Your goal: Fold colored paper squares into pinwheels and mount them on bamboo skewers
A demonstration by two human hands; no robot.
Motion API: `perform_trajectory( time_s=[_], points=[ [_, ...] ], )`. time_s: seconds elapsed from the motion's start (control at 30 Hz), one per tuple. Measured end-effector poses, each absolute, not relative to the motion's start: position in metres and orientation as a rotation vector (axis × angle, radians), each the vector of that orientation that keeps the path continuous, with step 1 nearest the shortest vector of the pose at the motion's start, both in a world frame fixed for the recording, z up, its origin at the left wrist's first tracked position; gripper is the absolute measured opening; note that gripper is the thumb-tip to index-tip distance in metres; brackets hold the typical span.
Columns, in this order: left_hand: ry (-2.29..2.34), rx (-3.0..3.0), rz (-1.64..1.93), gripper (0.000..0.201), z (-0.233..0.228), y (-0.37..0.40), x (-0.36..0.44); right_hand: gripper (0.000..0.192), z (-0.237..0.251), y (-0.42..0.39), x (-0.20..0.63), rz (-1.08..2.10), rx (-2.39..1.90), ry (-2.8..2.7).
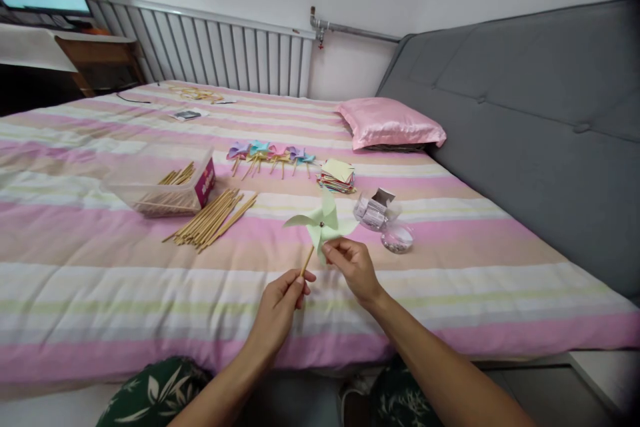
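- Where the left hand (280, 303) closes, its thumb and fingertips pinch the lower end of a thin wooden stick (307, 261), which slants up and to the right from the grip.
- At the top of that stick sits a pale green paper pinwheel (321, 222), held above the striped bedspread (100, 280) and not touching it.
- The right hand (351, 265) has its fingers curled narrow around the lower edge of the pinwheel, thumb and forefinger nipping one of the blades just beside the stick.
- Both forearms reach in from below, over knees in a green leaf-print fabric.
- Just beyond the pinwheel, to the right, lie a clear plastic bag of small white pieces (373, 212) and a small round clear dish (397, 239), close together.
- Further back rests a stack of coloured paper squares (338, 177), and left of it a row of finished pinwheels (270, 155) in purple, blue and pink lying flat.
- To the left, a loose bundle of wooden sticks (213, 220) lies on the spread, just beside a clear plastic box (160, 183) with more sticks inside.
- A pink satin pillow (390, 123) sits at the grey padded headboard (525, 113), well apart from the hands.
- A radiator (210, 50) runs along the far wall.
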State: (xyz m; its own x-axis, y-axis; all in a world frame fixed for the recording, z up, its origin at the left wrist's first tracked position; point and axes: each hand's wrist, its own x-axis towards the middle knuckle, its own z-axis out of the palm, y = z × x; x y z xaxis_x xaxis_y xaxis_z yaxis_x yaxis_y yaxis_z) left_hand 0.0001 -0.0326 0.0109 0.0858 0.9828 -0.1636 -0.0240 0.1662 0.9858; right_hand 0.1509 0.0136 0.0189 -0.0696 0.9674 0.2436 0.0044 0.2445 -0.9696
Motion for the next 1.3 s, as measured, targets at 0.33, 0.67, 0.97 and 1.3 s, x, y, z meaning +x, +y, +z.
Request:
perform_trajectory(
  time_s=[0.33, 0.67, 0.97, 1.3],
  points=[
    [1.177, 1.022, 1.039, 0.026, 0.014, -0.030, -0.002, 0.017, 0.014, 0.014, 0.151, 1.120, -1.045, -1.365],
    [1.267, 1.018, 0.985, 0.024, 0.020, -0.026, -0.008, 0.024, 0.022, 0.028, 0.170, 1.096, -0.992, -0.969],
    [1.262, 0.999, 1.001, 0.025, 0.023, -0.027, -0.006, 0.024, 0.019, 0.021, 0.159, 1.195, -0.988, -1.105],
    [1.267, 1.064, 0.967, 0.027, 0.017, -0.028, -0.006, 0.025, 0.023, 0.017, 0.155, 1.337, -0.845, -1.058]
  ],
)
